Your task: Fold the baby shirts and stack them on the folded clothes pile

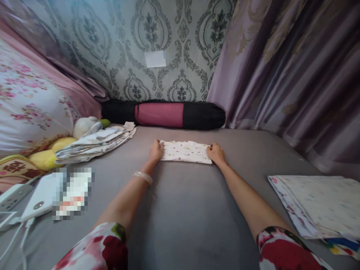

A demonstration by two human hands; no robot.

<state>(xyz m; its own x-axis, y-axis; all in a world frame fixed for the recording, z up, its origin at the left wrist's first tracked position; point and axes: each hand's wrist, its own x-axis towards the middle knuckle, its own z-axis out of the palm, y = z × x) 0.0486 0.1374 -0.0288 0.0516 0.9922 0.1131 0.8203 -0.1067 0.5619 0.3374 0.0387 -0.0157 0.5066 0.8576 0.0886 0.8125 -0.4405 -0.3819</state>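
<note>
A white cloth with a small scattered print (185, 152) lies folded into a flat rectangle on the grey bed sheet (182, 210). My left hand (156, 150) grips its left end, fingers closed on the edge. At the opposite end my right hand (216, 153) pinches the cloth near its upper right corner. Both arms reach straight forward, and a pale bangle circles the left wrist. Exactly how many layers the cloth has, I cannot tell.
Folded cloths (98, 142) are stacked at the left by plush toys. A power bank (45, 195) with cables and a power strip (14, 197) lie nearer. More folded fabric (323, 202) sits right. A black-and-pink roll (160, 114) lines the wall.
</note>
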